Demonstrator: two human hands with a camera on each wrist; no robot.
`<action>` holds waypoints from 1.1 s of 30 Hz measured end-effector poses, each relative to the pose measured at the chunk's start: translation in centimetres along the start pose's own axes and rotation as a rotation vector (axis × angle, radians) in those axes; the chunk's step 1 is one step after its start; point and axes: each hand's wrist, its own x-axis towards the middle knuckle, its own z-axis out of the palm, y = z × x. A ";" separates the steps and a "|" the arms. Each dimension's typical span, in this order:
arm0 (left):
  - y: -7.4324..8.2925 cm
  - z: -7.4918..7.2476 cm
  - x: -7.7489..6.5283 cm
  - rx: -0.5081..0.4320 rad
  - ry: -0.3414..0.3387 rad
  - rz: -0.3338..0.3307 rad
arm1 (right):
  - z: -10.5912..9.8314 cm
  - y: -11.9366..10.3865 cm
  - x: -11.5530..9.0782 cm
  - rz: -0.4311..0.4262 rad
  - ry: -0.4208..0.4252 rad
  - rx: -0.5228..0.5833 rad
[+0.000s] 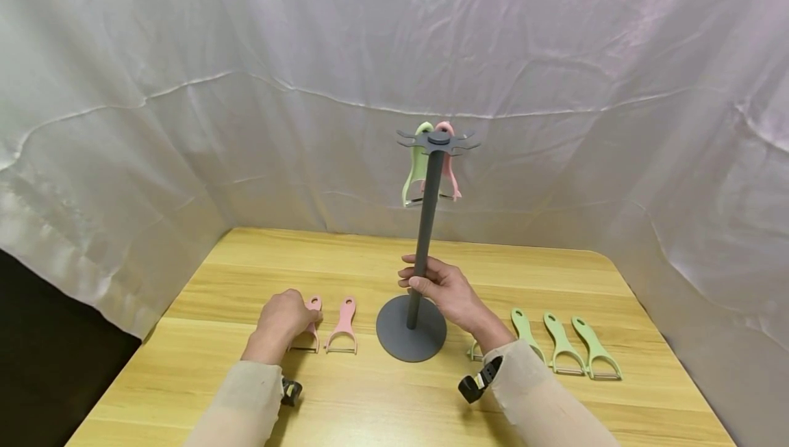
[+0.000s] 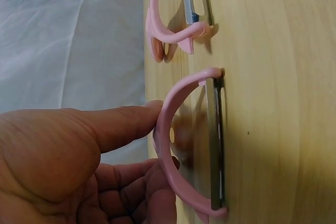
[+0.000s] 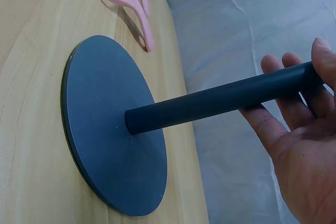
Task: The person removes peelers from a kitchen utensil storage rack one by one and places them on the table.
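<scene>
My left hand pinches the handle of a pink peeler at the left of the table, thumb on one side and fingers on the other. The hand hides much of that handle in the head view. Just to its right lies a second pink peeler. My right hand grips the dark grey pole of an upright stand, its fingers and thumb around the lower half. The stand's round base is on the table. From its top hooks hang a green peeler and a pink peeler.
Several green peelers lie at the right of the wooden table, one partly hidden behind the right wrist. More hooks spread around the stand's top. Pale cloth surrounds the table's back and sides.
</scene>
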 end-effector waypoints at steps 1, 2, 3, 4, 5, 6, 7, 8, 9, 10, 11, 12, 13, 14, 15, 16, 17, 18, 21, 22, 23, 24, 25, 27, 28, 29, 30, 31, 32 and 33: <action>0.0 0.0 0.0 0.002 0.002 0.002 | 0.0 0.0 0.0 0.000 -0.001 0.000; 0.0 0.0 0.1 0.005 0.004 0.000 | 0.0 0.0 0.0 0.000 -0.001 0.000; -0.1 0.0 0.2 0.005 0.004 -0.003 | 0.0 0.0 0.0 0.001 -0.002 0.001; -0.1 0.1 0.2 0.003 0.004 -0.006 | 0.0 0.0 0.1 0.000 -0.002 0.000; -0.1 0.0 0.2 0.002 0.005 -0.004 | -0.1 0.0 0.1 0.000 -0.002 0.000; -0.1 0.0 0.2 0.001 0.005 -0.003 | -0.1 0.0 0.1 0.001 -0.002 -0.002; -0.2 0.0 0.2 0.002 0.006 0.000 | -0.1 0.0 0.1 0.001 -0.002 -0.004; -0.2 0.0 0.2 -0.001 0.005 -0.003 | -0.1 0.0 0.1 0.001 -0.003 -0.006; -0.2 0.0 0.2 -0.003 0.004 -0.002 | -0.1 0.0 0.1 0.002 -0.004 -0.008; -0.2 0.0 0.2 -0.005 0.004 -0.001 | -0.1 0.0 0.1 0.002 -0.004 -0.010; -0.2 0.0 0.2 -0.008 0.003 -0.001 | -0.1 -0.1 0.1 0.003 -0.004 -0.012; -0.1 0.0 0.2 -0.010 0.002 -0.004 | -0.2 -0.1 0.1 0.004 -0.004 -0.013; -0.1 0.0 0.2 -0.012 0.001 -0.004 | -0.2 -0.1 0.1 0.004 -0.004 -0.014; -0.1 0.0 0.2 -0.014 0.001 -0.004 | -0.2 -0.1 0.1 0.005 -0.004 -0.014; -0.1 0.0 0.2 -0.016 0.002 -0.004 | -0.1 -0.1 0.1 0.005 -0.003 -0.015; -0.1 -0.1 0.1 -0.017 0.004 -0.005 | -0.1 -0.1 0.1 0.005 -0.003 -0.015; -0.1 -0.1 0.1 -0.018 0.007 -0.004 | -0.1 -0.1 0.1 0.005 -0.003 -0.013; -0.1 -0.1 0.1 -0.018 0.011 -0.003 | -0.1 -0.2 0.0 0.005 -0.003 -0.010; -0.3 -0.2 0.0 -0.026 0.021 0.000 | 0.0 -0.2 0.0 0.006 -0.002 -0.003; -0.3 -0.2 -0.1 -0.031 0.022 -0.001 | 0.0 -0.2 0.0 0.006 -0.002 0.000; -0.4 -0.2 -0.1 -0.034 0.023 0.000 | 0.0 -0.3 -0.1 0.005 -0.002 0.000; -0.4 -0.3 -0.1 -0.035 0.024 0.001 | 0.0 -0.3 -0.1 0.004 0.000 -0.003; -0.4 -0.3 -0.2 -0.039 0.022 0.001 | 0.0 -0.3 -0.1 0.003 0.003 -0.010; -0.5 -0.3 -0.2 -0.044 0.015 -0.001 | 0.1 -0.3 -0.2 -0.001 0.009 -0.028; -0.6 -0.4 -0.2 -0.048 0.013 -0.002 | 0.1 -0.4 -0.2 -0.003 0.013 -0.039; -0.6 -0.4 -0.3 -0.047 0.012 -0.001 | 0.2 -0.4 -0.2 -0.006 0.018 -0.053; -0.6 -0.5 -0.3 -0.050 0.010 -0.002 | 0.2 -0.4 -0.2 -0.008 0.023 -0.064; -0.7 -0.5 -0.3 -0.054 0.008 -0.001 | 0.2 -0.4 -0.2 -0.009 0.027 -0.075; -0.8 -0.5 -0.3 -0.056 0.005 -0.004 | 0.2 -0.4 -0.2 -0.010 0.030 -0.081; -0.8 -0.6 -0.4 -0.057 0.003 -0.007 | 0.2 -0.5 -0.2 -0.011 0.033 -0.086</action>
